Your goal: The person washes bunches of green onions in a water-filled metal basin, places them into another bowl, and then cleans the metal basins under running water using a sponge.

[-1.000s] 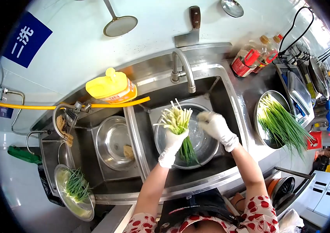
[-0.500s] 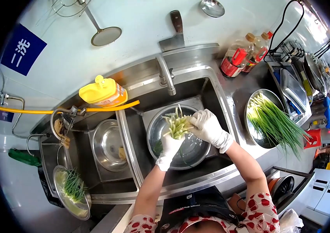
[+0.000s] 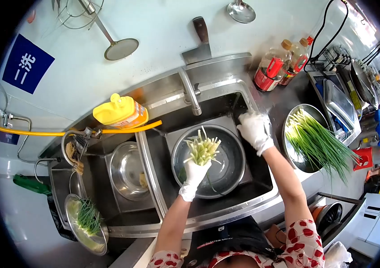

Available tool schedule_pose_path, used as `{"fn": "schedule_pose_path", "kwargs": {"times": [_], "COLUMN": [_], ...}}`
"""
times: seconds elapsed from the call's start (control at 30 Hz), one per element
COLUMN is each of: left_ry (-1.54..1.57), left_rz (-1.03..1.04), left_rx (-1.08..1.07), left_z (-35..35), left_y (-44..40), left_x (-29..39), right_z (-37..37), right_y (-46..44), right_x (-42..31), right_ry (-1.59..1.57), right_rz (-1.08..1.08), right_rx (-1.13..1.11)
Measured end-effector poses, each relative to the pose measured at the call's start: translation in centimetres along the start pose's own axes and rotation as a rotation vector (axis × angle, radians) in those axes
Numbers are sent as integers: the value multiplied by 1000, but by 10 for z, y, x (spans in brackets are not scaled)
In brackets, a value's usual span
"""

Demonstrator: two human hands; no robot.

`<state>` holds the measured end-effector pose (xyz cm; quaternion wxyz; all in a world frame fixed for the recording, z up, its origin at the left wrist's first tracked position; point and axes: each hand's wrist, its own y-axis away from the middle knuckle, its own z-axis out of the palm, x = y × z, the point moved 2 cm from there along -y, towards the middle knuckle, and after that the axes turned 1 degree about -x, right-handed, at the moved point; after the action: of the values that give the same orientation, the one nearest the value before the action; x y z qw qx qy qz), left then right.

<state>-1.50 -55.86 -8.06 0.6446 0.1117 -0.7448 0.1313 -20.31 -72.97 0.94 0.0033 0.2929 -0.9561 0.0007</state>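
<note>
In a white glove, my left hand (image 3: 195, 173) is wrapped round a bunch of green onions (image 3: 203, 148), white ends up, over the metal basin (image 3: 230, 178) in the right sink. My right hand (image 3: 255, 129), also gloved, is at the right rim of that sink, away from the bunch; its fingers are blurred and I cannot make out what they hold, if anything. More green onions (image 3: 319, 138) lie in a metal bowl on the counter to the right, their green leaves hanging over its edge.
The faucet (image 3: 189, 91) stands behind the right sink. A yellow jug (image 3: 120, 111) and a yellow hose (image 3: 127, 130) are at the back left. A second basin (image 3: 125, 176) sits in the left sink. Sauce bottles (image 3: 270, 69) stand back right. A bowl of green tops (image 3: 88, 216) is lower left.
My right hand went to the white ends of the bunch, then moved away up and right to the sink's rim. My left hand has kept its hold on the bunch. The view has shifted.
</note>
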Motion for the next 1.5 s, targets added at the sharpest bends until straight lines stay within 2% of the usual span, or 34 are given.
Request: {"fn": "schedule_pose_path", "kwargs": {"times": [0.07, 0.13, 0.17, 0.23, 0.27, 0.4, 0.43, 0.47, 0.53, 0.6, 0.67, 0.7, 0.8, 0.87, 0.9, 0.93, 1.0, 1.03, 1.13, 1.2, 1.27, 1.3, 1.33, 1.43, 1.47, 1.5], "left_ry": [94, 84, 119, 196, 131, -99, -137, -175, -170, -191, -238, -263, -272, -260, -83, -42, 40, 152, 211, 308, 411, 433, 455, 540, 567, 603], "left_rz": [-30, -23, -25, -31, 17, 188, 213, 236, 394, 299, 330, 345, 518, 436, 363, 269, 81, -43, 76, 25, -24, -26, -26, -28, -34, -35], "left_rx": [-43, -53, -56, -65, -81, -138, -151, -162, -15, -171, -192, -206, -121, -113, -75, -85, -91, 49, 352, 428, 543, 587, 633, 770, 781, 788], "left_z": [-2, -7, -10, -12, -15, -26, -27, -29, -28, -33, -36, -38, -36, -33, -32, -39, -54, -60, -81, -93, -98, -99, -101, -100, -104, -107], "left_y": [-1, -2, -3, -4, -5, -9, -9, -9, -13, -11, -8, -7, -4, -1, -4, -5, -8, -11, -24, -28, -29, -28, -25, -10, -3, 5], "left_x": [11, 11, 13, 24, 24, 19, 21, 23, 35, 28, 30, 39, 78, 62, 48, 53, 65, 90, 126, 123, 116, 111, 113, 126, 129, 136], "right_z": [-3, 6, 13, -20, -36, -63, -59, -56, -57, -81, -89, -93, -94, -97, -114, -129, -106, -101, -71, -44, -55, -36, -31, -34, -35, -45], "right_y": [22, 32, 36, 41, 46, 58, 59, 62, 65, 67, 59, 54, 38, 34, 36, 38, 36, 40, 46, 52, 66, 68, 70, 76, 77, 78], "right_x": [-20, -32, -37, -52, -60, -86, -90, -92, -95, -93, -85, -84, -90, -89, -86, -84, -59, -50, -25, -16, -29, -28, -34, -62, -74, -92], "right_ry": [-705, -985, -1366, -1490, -1553, -1486, -1370, -1394, -1440, -1541, -1345, -1332, -1027, -1081, -1119, -1158, -1392, -1461, -1587, -1337, -924, -1021, -1160, -822, -828, -712], "right_rz": [163, 173, 325, 267, 240, 147, 141, 209, 340, 362, 443, 442, 16, 42, 116, 193, 193, 259, 352, 302, 288, 294, 193, -191, -228, -341], "right_rx": [11, 142, 36, -64, -118, -278, -208, -180, -123, 13, 119, 81, 218, 199, 179, 148, 153, 114, 54, -6, -35, -82, -97, 85, -20, 41]}}
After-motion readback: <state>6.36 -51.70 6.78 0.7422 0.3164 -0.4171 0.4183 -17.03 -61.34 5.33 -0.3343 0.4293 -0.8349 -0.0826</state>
